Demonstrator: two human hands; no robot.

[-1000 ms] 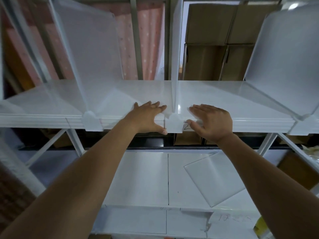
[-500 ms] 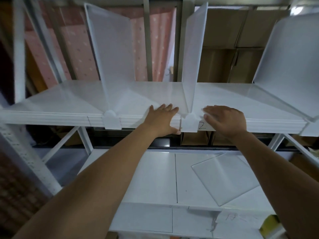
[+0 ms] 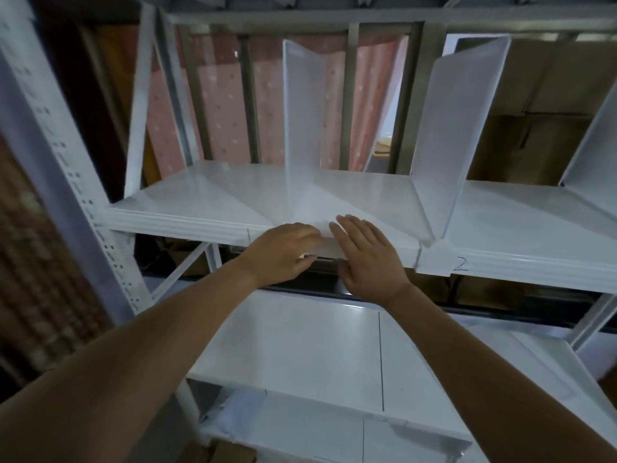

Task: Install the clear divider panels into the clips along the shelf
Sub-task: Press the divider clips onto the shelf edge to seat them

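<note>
Left hand: my left hand (image 3: 283, 253) curls over the front lip of the shelf (image 3: 187, 220), fingers bent on top and thumb underneath, pressed on the white clip (image 3: 325, 247) at the foot of the left panel; whether it truly grips the clip I cannot tell.
Right hand: my right hand (image 3: 369, 259) lies flat, fingers together and stretched out, palm against the same clip and the shelf edge, holding nothing.
Between the hands: the two nearly touch, only a sliver of the clip showing between them.
Left panel: the clear divider panel (image 3: 303, 128) stands upright on the shelf straight above my hands, its front bottom corner hidden behind them.
Right panel: a second clear divider panel (image 3: 457, 128) stands upright further right, seated in its own white clip (image 3: 434, 260) on the shelf lip.
Far right: the edge of a third panel (image 3: 597, 152) shows at the frame border.
Marking: a handwritten "2" (image 3: 461, 263) sits just beside the right clip.
Below: the lower shelf (image 3: 300, 355) is white and bare where visible.
Behind: cardboard boxes (image 3: 534, 128) and a pink dotted curtain (image 3: 227, 105).
</note>
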